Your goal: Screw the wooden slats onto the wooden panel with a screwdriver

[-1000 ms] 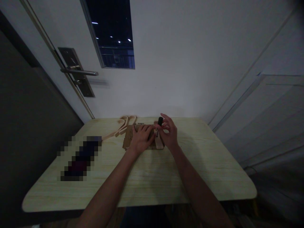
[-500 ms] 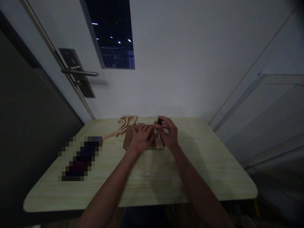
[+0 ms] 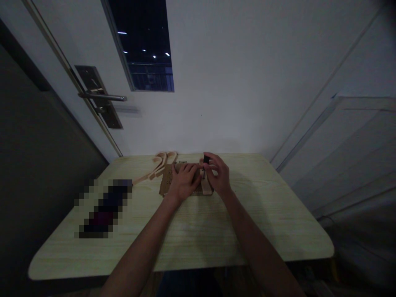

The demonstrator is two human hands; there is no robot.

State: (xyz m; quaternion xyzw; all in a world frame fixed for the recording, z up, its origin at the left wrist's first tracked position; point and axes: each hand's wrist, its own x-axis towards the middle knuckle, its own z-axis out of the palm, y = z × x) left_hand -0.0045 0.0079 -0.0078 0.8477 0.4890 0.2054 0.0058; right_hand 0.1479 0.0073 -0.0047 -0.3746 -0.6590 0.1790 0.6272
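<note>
My left hand [image 3: 183,183] lies flat with its fingers spread on a brown cardboard piece [image 3: 166,181] that has small dark marks or hardware on its left part. Its thumb side is next to a pale wooden piece [image 3: 206,188] at the cardboard's right end. My right hand [image 3: 220,173] pinches a small black-handled tool [image 3: 206,159] upright above that wooden piece. Below the fingers a thin dark shaft or screw points down at the wood; which one it is I cannot tell.
Hook-shaped wooden pieces [image 3: 163,160] lie at the table's back left, with a small dark metal part [image 3: 183,162] near them. A pixelated dark object [image 3: 105,210] rests on the left of the table [image 3: 278,231]. Behind stands a white door [image 3: 232,82] with a lever handle [image 3: 105,97].
The view has shifted slightly. My right hand keeps its pinch on the tool with a small change of finger angle, and my left hand stays on the cardboard.
</note>
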